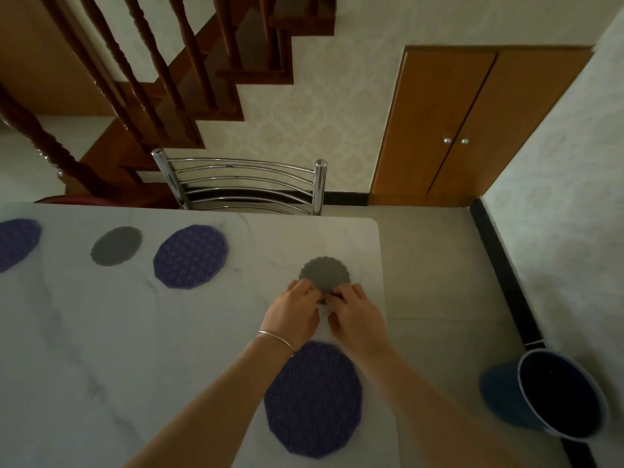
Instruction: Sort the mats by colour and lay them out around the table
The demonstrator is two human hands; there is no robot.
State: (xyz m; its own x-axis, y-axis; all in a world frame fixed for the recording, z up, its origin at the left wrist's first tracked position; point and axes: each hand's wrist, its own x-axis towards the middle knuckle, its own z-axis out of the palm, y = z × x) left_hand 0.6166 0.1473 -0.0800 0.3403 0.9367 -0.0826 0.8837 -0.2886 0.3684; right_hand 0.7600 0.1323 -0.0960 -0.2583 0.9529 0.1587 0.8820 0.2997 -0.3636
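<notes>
A small grey mat with a scalloped edge [325, 273] lies near the table's far right corner. My left hand [293, 311] and my right hand [354, 315] both pinch its near edge, side by side. A large purple mat [312, 400] lies on the white marble table [135, 332] between my forearms, close to the right edge. Farther left along the far side lie a second purple mat [190, 256], another small grey mat [116, 245], and a third purple mat [17, 243] cut off by the frame's left edge.
A chrome chair [243, 184] stands at the table's far side. A dark blue bucket [550, 393] sits on the floor to the right. Behind are a wooden staircase [152, 79] and a low wooden cupboard [472, 123].
</notes>
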